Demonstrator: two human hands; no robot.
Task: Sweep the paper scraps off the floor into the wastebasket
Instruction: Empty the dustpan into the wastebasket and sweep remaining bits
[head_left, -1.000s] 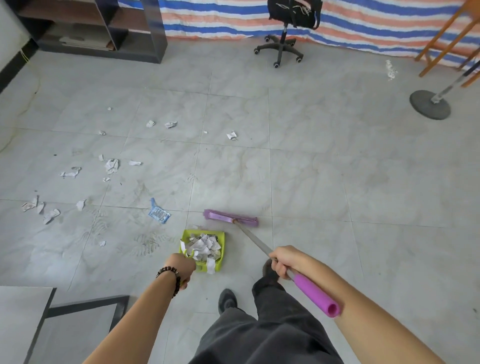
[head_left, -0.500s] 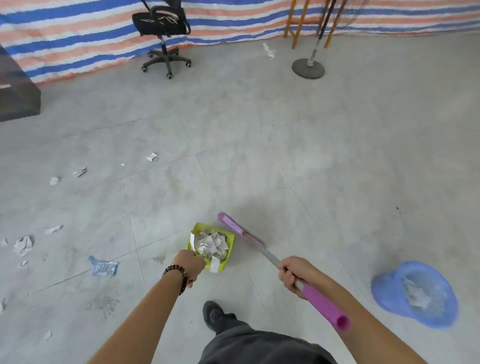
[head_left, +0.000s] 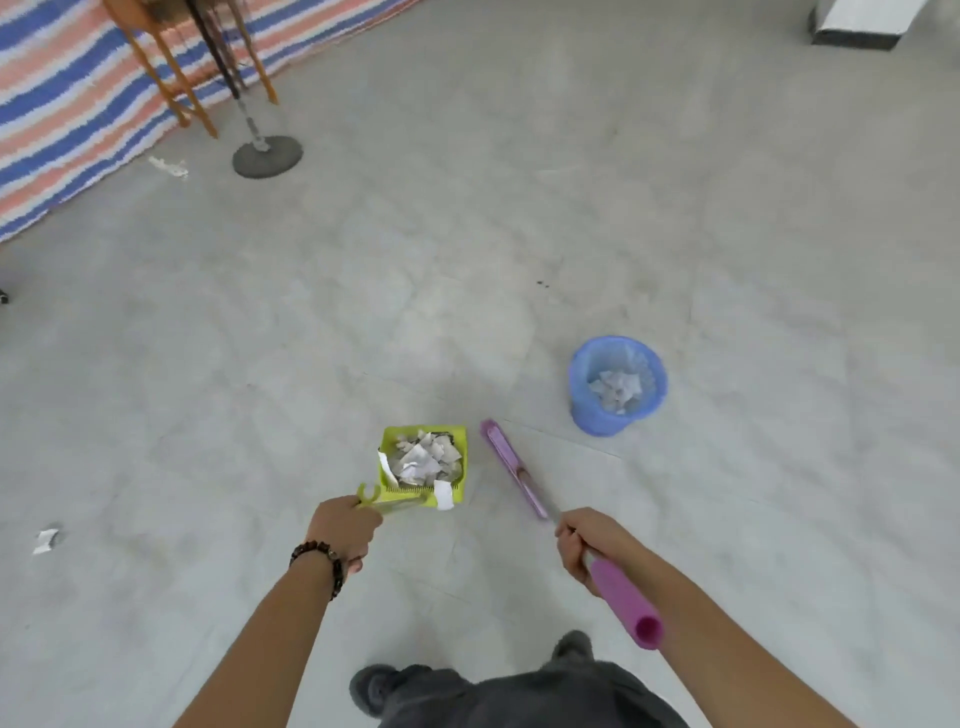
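Person w/ bare forearms (head_left: 249, 649), dark bead bracelet (head_left: 332, 561) on L wrist, dk grey trousers (head_left: 530, 699) & grey shoes (head_left: 371, 688).

We log both bare forearms reaching forward and down, elbows bent, hands roughly level and well apart. Left hand (head_left: 345, 525): back of the hand up, fingers curled under, gripping the green dustpan handle (head_left: 387, 501); a dark bead bracelet (head_left: 322, 558) sits on the wrist. Right hand (head_left: 584, 545): fist wrapped round the broom handle (head_left: 621, 597) just ahead of its pink grip, whose free end runs back along the forearm. Below, we note dark trousers and one dark shoe (head_left: 371, 688).
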